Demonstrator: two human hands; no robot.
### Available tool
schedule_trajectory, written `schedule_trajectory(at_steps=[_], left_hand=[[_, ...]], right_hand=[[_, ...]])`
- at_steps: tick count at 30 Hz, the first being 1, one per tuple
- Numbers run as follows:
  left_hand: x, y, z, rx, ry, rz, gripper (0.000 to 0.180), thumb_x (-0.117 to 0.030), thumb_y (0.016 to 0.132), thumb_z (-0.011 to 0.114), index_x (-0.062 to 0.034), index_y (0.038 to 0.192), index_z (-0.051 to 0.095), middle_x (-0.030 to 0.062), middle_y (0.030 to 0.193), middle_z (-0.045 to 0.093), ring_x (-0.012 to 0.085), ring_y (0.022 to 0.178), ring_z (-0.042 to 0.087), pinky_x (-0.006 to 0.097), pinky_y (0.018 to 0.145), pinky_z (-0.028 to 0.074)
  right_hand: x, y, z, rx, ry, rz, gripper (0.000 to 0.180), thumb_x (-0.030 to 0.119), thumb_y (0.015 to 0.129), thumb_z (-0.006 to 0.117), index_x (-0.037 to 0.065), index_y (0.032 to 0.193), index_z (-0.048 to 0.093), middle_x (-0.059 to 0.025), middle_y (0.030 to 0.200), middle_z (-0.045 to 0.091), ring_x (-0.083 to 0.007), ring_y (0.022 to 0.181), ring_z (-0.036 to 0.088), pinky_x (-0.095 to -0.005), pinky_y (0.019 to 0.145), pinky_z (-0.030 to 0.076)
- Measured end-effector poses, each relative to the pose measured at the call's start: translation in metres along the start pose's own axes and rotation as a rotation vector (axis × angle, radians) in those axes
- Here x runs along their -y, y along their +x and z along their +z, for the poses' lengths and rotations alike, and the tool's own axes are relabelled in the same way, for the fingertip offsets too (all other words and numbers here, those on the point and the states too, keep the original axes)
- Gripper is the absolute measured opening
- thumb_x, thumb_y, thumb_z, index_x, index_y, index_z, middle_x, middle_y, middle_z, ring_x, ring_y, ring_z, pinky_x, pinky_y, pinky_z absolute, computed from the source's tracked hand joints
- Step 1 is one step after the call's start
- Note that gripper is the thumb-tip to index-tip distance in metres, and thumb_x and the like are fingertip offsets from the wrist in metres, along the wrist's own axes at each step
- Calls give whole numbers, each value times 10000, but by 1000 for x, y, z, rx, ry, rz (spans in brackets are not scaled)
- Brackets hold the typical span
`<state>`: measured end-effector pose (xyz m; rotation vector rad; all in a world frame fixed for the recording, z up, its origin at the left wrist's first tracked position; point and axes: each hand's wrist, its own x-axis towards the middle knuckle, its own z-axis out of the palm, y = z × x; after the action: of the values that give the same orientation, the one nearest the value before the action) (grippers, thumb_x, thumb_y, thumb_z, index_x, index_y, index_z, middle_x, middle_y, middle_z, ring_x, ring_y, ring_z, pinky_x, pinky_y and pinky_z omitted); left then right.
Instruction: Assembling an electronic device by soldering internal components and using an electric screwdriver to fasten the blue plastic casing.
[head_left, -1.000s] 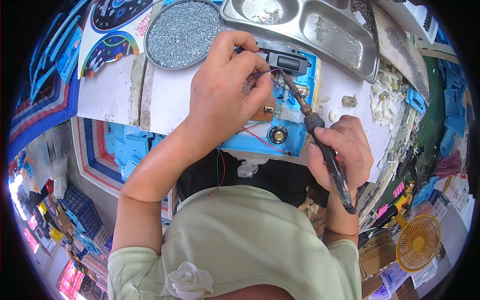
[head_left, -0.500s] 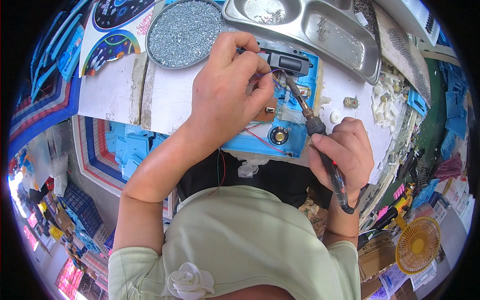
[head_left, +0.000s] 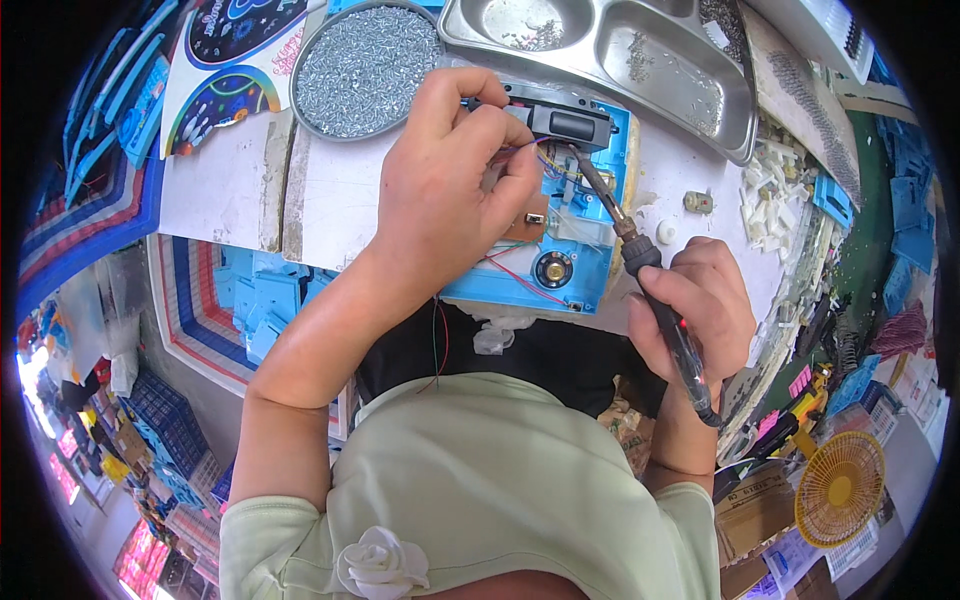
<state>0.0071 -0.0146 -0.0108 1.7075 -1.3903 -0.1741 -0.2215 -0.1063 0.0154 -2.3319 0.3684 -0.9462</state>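
My right hand (head_left: 697, 312) is closed round the handle of a soldering iron (head_left: 640, 256). The iron's tip reaches up and left to a thin wire (head_left: 548, 141) beside a black plastic module (head_left: 570, 126). My left hand (head_left: 455, 165) pinches this purple-blue wire between thumb and fingers, and it hides part of the module. Beneath both lies a blue plastic housing (head_left: 590, 262) with several coloured wires, a brown circuit board (head_left: 528, 222) and a round silver-and-black part (head_left: 553, 269). Whether the tip touches the wire is too small to tell.
A round tray of small metal screws (head_left: 366, 72) stands behind my left hand. Behind the housing is a steel compartment tray (head_left: 590, 60). To the right are a small motor (head_left: 699, 202), a white disc (head_left: 666, 232) and a pile of white plastic pieces (head_left: 772, 200).
The soldering iron and my right hand have shifted slightly right and down, the tip staying close to the wire. My left hand keeps its pinch, almost unmoved.
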Motion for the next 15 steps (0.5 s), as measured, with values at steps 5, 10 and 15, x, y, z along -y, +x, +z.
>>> schedule_trajectory(at_steps=[5, 10, 15], left_hand=[[1, -1, -4, 1, -2, 100, 81, 5, 819, 758, -10, 871, 697, 96, 1136, 541, 116, 740, 598, 254, 677, 489], [-1, 4, 0, 102, 41, 58, 75, 13, 818, 752, 4, 848, 684, 104, 1111, 527, 129, 702, 607, 279, 653, 519], [-2, 6, 3, 105, 71, 27, 85, 13, 804, 748, 18, 832, 667, 113, 1065, 527, 172, 729, 618, 301, 645, 542]], right_hand=[[0, -1, -2, -8, 7, 10, 382, 6, 688, 823, 80, 1050, 725, -49, 720, 621, -256, 666, 563, -350, 620, 475], [-1, 1, -1, -3, -3, 12, 383, 2, 682, 821, 83, 1044, 728, -46, 706, 605, -260, 667, 562, -353, 623, 478], [-3, 3, 3, 3, -12, 14, 375, 1, 685, 818, 84, 1039, 729, -45, 686, 577, -254, 659, 554, -347, 620, 472]])
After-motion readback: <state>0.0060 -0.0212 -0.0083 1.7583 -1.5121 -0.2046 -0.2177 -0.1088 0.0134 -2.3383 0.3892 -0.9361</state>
